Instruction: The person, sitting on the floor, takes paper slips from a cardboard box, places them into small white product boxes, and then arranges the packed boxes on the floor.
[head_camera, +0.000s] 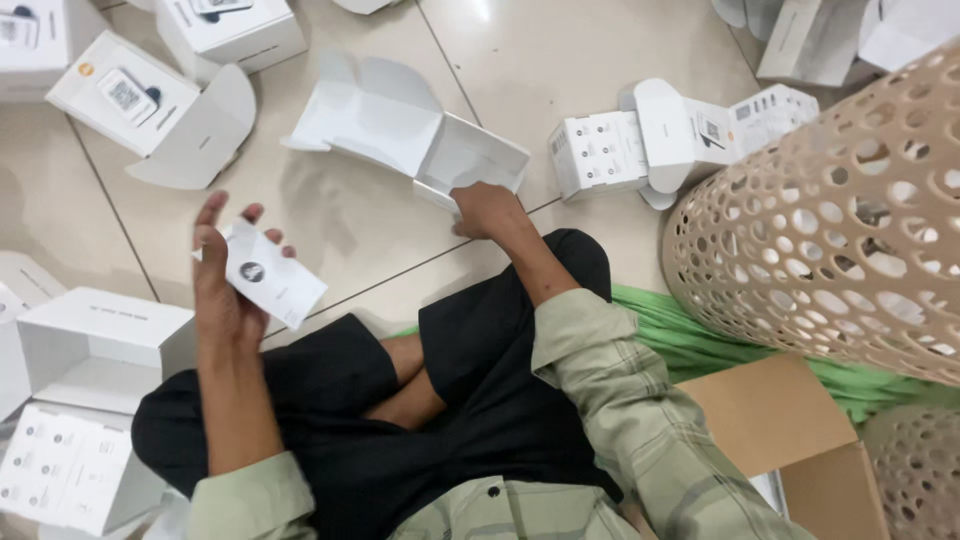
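**Hands among white boxes on the tile floor**

We see, largest first, a tan perforated basket (840, 220) filling the right side, standing on green cloth (720, 345) beside a brown cardboard box (790, 430). White cartons lie scattered over the tile floor (340, 230). An open white box (400, 125), flaps spread, lies ahead of the person's crossed legs; another white box (95, 345) sits at the far left.

The right hand (485, 210) rests on the near edge of the open white box, fingers curled over its rim; we cannot tell how firmly it grips. The left hand (222, 275) is raised, fingers loosely spread, with a small white card (268, 275) resting against its palm and thumb. The card lies well left of the open box.
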